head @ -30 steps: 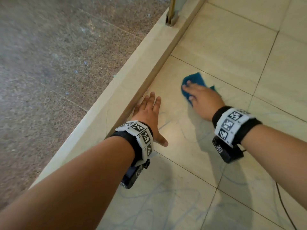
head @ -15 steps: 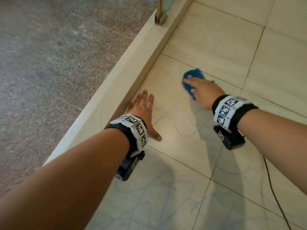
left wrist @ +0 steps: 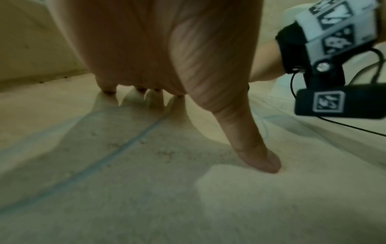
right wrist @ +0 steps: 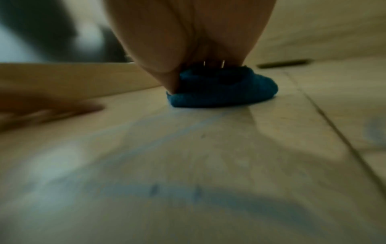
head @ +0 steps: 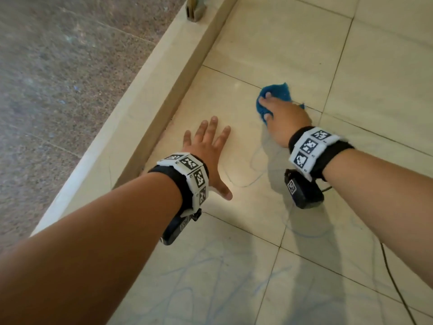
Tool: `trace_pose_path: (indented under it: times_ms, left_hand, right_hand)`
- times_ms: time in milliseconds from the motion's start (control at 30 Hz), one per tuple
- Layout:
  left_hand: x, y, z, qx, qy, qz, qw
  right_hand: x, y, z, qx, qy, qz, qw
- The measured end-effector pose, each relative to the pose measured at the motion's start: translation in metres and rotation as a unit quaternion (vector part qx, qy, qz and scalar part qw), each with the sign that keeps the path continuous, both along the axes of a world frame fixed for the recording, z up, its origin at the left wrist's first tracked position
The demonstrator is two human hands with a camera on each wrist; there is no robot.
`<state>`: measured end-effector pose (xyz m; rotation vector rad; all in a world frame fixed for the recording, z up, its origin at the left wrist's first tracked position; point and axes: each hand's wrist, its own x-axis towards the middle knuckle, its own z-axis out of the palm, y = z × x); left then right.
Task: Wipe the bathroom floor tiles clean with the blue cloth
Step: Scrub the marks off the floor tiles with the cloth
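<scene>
The blue cloth [head: 276, 96] is bunched up on the floor tiles [head: 269, 38], right by a dark line between two tiles. The right hand [head: 284, 118] is on top of it. Its fingers curl over the cloth and press it down. In the right wrist view the cloth [right wrist: 221, 92] is squashed flat under the hand.

The left hand [head: 208, 148] lies flat on the floor with its fingers spread wide. It holds nothing. It sits near the raised step [head: 145, 106] at the side and looks like it is holding the person up.

Thin blue scribbles [head: 246, 179] run over the tiles between the two hands, and more scribbles show nearer to the person. The left wrist view shows one blue line [left wrist: 117, 150] under the hand.

I think the wiping is in the middle, not near the end, because many marks are left. Next the cloth should be pulled back over the scribbles with a firm push. The left hand may need to move off the line it covers. A thin black wire [head: 396, 285] lies on the floor by the right arm, so the arm should stay clear of it.
</scene>
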<state>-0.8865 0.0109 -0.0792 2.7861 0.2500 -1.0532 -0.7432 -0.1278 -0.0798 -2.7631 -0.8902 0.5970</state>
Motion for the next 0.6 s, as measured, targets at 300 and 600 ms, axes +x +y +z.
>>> trace_pose_path:
  times_ms: [300,600]
  left_hand:
    - [-0.001,0.001,-0.002,0.002,-0.007,0.003,1.0]
    - [0.001,0.0,0.003,0.005,-0.011,0.004,1.0]
  right_hand:
    - [0.02,-0.016,0.004,0.01,-0.004,-0.067,0.998]
    - [0.001,-0.012,0.009,0.018,0.014,-0.061,0.998]
